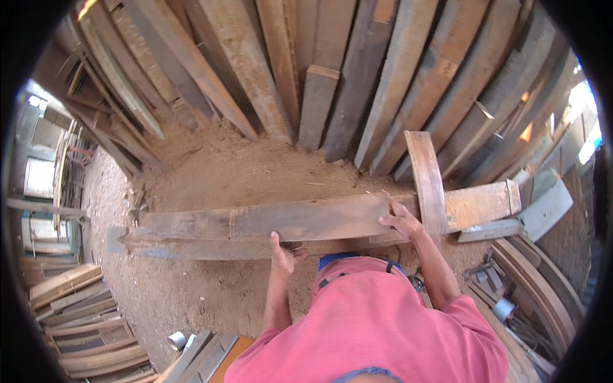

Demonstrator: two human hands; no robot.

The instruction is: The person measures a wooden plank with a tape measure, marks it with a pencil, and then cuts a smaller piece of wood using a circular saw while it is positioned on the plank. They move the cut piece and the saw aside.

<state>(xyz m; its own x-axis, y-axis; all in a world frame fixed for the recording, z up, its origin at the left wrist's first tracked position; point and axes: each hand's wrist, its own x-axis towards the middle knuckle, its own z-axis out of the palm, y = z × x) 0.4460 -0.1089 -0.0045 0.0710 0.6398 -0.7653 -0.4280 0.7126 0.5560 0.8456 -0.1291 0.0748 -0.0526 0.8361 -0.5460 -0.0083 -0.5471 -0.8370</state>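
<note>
A long brown wooden plank (306, 218) lies crosswise in front of me, its right end near my body and its left end farther off. My right hand (402, 220) grips that right end, the thumb at the near corner and the fingers round the end. At the near edge, around the plank's middle, my left hand (285, 255) has its thumb up against the wood and its fingers curled below; part of their contact is hidden. Beneath the held plank shows a second, greyish board (185, 249), lying low along the dirt ground.
Many tall timbers (345, 83) lean along the far side. Beside my right hand an upright board (426, 179) crosses a light brown beam (482, 205). Stacked wood (96, 332) lies at the lower left, curved boards (536, 287) at the right. Sawdust-covered ground (217, 166) spreads before the timbers.
</note>
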